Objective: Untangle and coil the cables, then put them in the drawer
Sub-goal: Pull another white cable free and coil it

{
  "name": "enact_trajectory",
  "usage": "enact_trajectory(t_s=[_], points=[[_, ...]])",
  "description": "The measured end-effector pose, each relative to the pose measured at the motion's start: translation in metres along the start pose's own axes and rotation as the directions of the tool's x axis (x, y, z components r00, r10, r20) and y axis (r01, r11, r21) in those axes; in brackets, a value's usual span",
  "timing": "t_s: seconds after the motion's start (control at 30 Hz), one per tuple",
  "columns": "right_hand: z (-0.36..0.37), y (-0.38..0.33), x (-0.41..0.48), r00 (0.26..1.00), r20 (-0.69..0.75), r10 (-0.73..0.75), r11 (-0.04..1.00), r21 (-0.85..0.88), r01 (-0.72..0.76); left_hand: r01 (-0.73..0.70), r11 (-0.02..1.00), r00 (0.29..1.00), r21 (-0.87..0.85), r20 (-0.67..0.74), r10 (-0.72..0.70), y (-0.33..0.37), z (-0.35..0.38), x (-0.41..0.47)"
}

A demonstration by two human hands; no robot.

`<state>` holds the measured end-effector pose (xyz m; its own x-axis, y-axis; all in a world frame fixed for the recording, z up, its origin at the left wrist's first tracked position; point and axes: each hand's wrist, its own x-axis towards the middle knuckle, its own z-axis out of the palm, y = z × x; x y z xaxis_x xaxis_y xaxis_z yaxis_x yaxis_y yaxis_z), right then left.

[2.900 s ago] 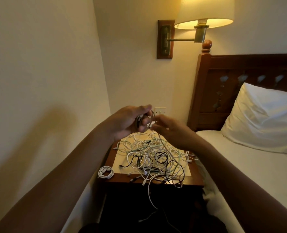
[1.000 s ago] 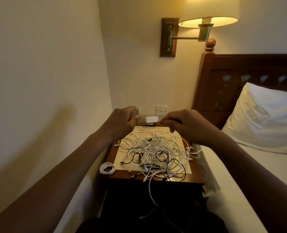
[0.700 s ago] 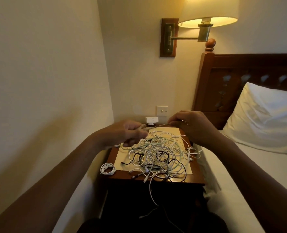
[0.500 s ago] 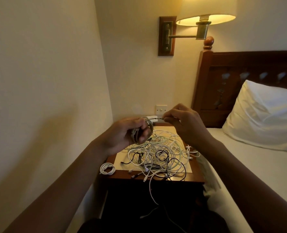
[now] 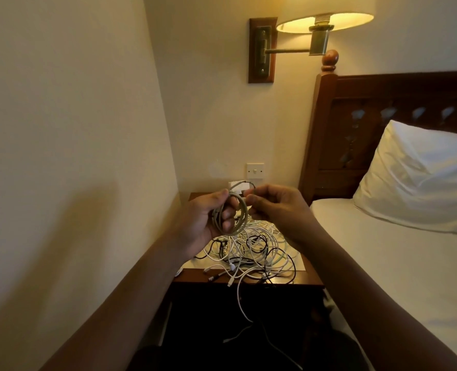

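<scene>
my left hand [image 5: 200,223] grips a coiled cable [image 5: 235,218] above the nightstand [image 5: 248,278]. my right hand [image 5: 272,207] pinches its free end, over the tangled cables [image 5: 259,253].

A dark wooden nightstand [image 5: 192,275] stands below both hands. A pale rectangular mat [image 5: 298,262] covers most of its top, leaving a bare strip of wood along the front edge, on the person's side of the hands. On the mat, directly under the left hand [image 5: 206,223] and right hand [image 5: 278,207], lies a loose tangle of cables [image 5: 256,247], mostly white with a few black, spilling onto the bare strip. One white cable [image 5: 238,298] runs out of it over the front edge and hangs down the dark front. Beneath the left forearm, at the top's left edge, a small white coil [image 5: 178,271] shows only in part. Beyond the hands, at the back, a white block [image 5: 239,186] peeks out; whether it rests on the top is unclear.
</scene>
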<state>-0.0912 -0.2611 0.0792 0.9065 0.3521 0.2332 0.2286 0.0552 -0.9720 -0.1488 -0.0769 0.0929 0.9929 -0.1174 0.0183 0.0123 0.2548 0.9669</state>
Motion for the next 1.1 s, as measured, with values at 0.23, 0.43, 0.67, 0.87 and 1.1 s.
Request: enact_trajectory(t_s=[0.23, 0.43, 0.67, 0.87, 1.1], points=[[0.011, 0.01, 0.003, 0.978, 0.045, 0.203, 0.955, 0.213, -0.208, -0.062, 0.89, 0.946, 0.452, -0.258, 0.197, -0.015, 0.004, 0.007], [0.017, 0.015, -0.002, 0.955, 0.137, 0.263, 0.931, 0.226, -0.288, -0.096, 0.874, 0.931, 0.477, -0.268, 0.248, -0.017, 0.005, 0.007], [0.026, 0.01, -0.002, 0.919, 0.191, 0.344, 0.935, 0.017, -0.353, -0.106, 0.855, 0.93, 0.508, -0.253, 0.266, -0.022, 0.004, 0.01], [0.031, 0.014, 0.0, 0.957, 0.103, 0.27, 0.894, -0.396, -0.209, -0.12, 0.725, 0.896, 0.678, -0.241, 0.373, -0.023, 0.0, 0.011], [0.02, 0.0, -0.01, 0.98, 0.174, 0.099, 0.739, -0.672, 0.044, -0.082, 0.738, 0.888, 0.67, -0.287, 0.359, -0.017, -0.035, 0.016]])
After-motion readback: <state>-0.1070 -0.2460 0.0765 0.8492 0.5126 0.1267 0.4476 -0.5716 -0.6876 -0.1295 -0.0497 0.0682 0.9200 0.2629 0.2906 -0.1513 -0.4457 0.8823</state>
